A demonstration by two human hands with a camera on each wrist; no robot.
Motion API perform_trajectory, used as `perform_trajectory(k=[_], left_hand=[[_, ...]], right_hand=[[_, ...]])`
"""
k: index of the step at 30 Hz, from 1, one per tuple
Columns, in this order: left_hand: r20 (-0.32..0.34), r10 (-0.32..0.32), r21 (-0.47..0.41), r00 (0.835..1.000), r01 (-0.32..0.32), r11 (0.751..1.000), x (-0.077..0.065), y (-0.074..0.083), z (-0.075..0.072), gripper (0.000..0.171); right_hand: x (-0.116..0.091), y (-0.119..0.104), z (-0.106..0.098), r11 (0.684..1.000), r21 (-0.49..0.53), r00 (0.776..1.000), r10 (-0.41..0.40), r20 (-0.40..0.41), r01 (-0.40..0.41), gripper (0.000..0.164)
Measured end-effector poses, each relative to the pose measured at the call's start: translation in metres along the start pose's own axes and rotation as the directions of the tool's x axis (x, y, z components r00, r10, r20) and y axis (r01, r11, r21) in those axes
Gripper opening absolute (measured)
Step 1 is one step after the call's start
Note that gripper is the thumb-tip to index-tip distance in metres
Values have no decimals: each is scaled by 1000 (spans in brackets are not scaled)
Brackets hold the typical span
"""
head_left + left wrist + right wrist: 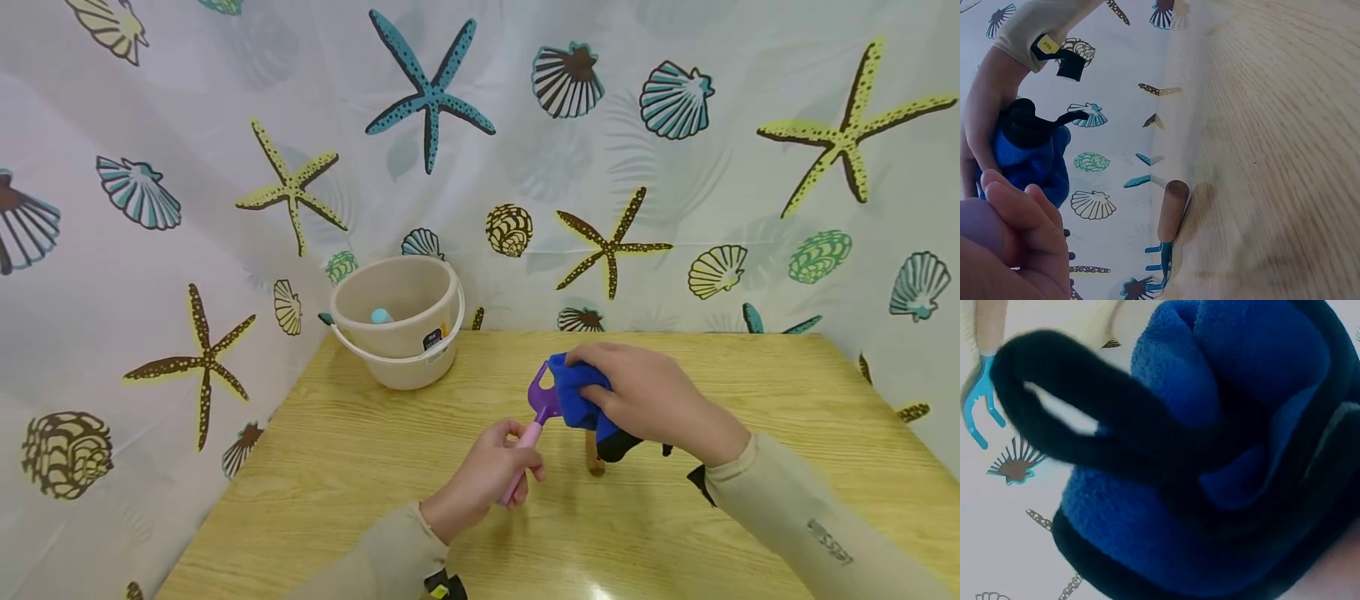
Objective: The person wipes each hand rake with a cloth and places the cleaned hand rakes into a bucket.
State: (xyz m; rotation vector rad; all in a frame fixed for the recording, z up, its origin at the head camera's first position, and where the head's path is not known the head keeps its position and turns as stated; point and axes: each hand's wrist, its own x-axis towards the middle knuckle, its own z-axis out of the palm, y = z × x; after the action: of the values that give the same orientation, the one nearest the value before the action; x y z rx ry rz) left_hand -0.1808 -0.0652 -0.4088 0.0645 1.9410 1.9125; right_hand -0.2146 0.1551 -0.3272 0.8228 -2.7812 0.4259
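Note:
My left hand (486, 471) grips the pink handle of a small garden hand rake (530, 435), whose purple pronged head tilts up and away. Bunched in my right hand (652, 400) is a blue cloth (576, 392) with black edging, held right at the purple head and covering part of it. A black loop (1085, 419) sticks out from the cloth in the right wrist view. Below the cloth, on the table, lies a second hand rake (1174, 209) with a wooden handle and blue prongs; the head view shows only its handle end (595, 460).
A beige bucket (393, 342) with a white carrying handle stands at the table's back left, a light-blue-topped item (381, 316) inside it. The wood-grain table (337, 483) meets a hanging curtain (480, 167) printed with shells and starfish at the back and sides.

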Motion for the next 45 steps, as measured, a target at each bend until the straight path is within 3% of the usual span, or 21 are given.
perform_trajectory(k=[4,10,13,20,25,31,39,42,45], left_hand=[[-10,16,61,1000,-16,998,0,-1,2,40],[33,38,107,999,-41,993,-1,-3,4,16],[53,61,107,997,-66,992,-3,-2,5,20],[83,86,117,993,-95,989,-10,0,7,21],[78,44,130,996,-54,990,-12,-2,5,18],[66,28,138,997,-37,990,-12,-3,1,17],[91,48,158,995,-62,986,-8,-5,8,23],[85,49,158,995,-62,986,-9,-5,10,20],[90,28,158,996,-43,986,-11,-4,12,21]], right_hand=[[9,-3,13,998,-63,999,-17,41,20,29],[9,-20,30,985,-132,991,-103,81,113,28],[8,-31,33,977,-161,989,-128,70,138,26],[18,-22,38,956,-290,998,-48,-27,39,23],[19,-9,44,956,-293,1000,-23,-2,22,25],[9,-16,47,966,-236,993,-92,74,107,46],[-4,-24,46,930,-234,959,-274,71,283,24],[3,-21,45,919,-289,963,-256,82,269,25],[12,-13,42,914,-348,977,-178,118,209,30]])
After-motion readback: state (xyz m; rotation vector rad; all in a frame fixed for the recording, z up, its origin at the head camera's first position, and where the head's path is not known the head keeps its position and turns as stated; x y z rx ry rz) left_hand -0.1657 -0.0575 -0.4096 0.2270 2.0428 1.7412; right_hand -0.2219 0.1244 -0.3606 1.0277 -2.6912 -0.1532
